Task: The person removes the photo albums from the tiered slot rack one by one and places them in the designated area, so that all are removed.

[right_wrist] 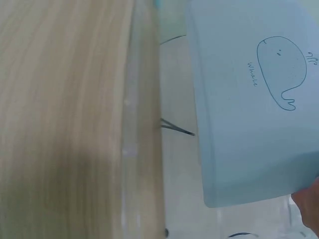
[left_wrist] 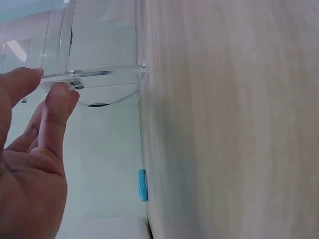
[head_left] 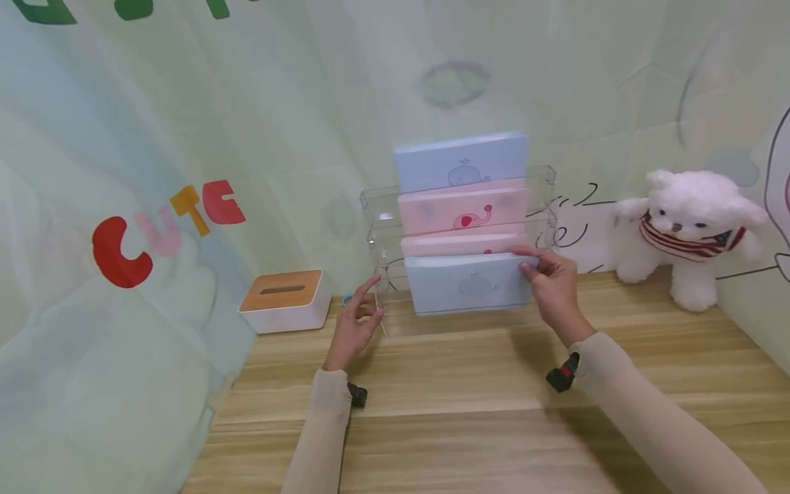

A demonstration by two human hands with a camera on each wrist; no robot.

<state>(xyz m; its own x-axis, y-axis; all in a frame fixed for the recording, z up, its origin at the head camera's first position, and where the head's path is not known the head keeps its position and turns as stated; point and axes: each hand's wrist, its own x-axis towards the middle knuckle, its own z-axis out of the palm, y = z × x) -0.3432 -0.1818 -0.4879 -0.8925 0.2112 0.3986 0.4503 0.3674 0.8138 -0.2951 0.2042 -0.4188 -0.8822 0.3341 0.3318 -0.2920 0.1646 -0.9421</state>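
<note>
The right hand (head_left: 555, 291) pinches the front blue notebook (head_left: 469, 291) near its upper corner; the left hand (head_left: 354, 329) holds the clear rack's (head_left: 385, 226) side.

Front booklet (head_left: 463, 287) pale blue, whale-printed; teddy bear (head_left: 697, 202) white.
</note>
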